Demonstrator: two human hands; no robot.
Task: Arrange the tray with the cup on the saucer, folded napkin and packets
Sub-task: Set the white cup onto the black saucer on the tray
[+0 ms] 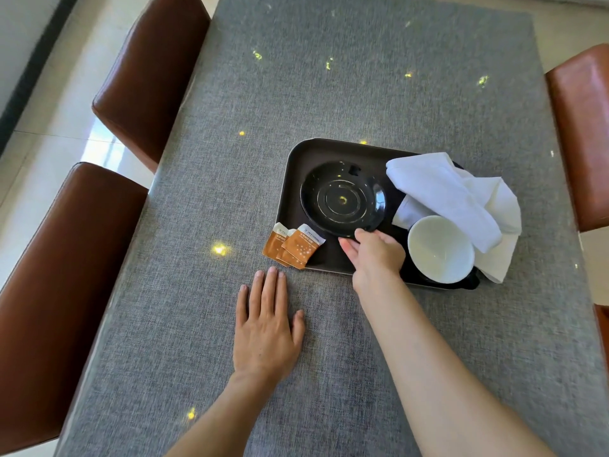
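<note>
My right hand (374, 255) pinches the near rim of the glossy black round saucer (342, 197) on the dark rectangular tray (293, 179), apparently to reposition it for the white ceramic cup (440, 249) beside it. My left hand (267, 328) rests flat, empty, on the grey worktop (329, 94).

Filling most of the frame, a long surface (329, 94) under grey woven cloth, dotted with small golden glints of light. Along the left edge, two brown leather chairs (151, 77), pushed in close. At the right edge, another brown chair (583, 133), partly cut off. In the upper left, glossy pale floor tiles (66, 120) mirroring bright daylight, beside a dark strip (29, 80) running diagonally.
</note>
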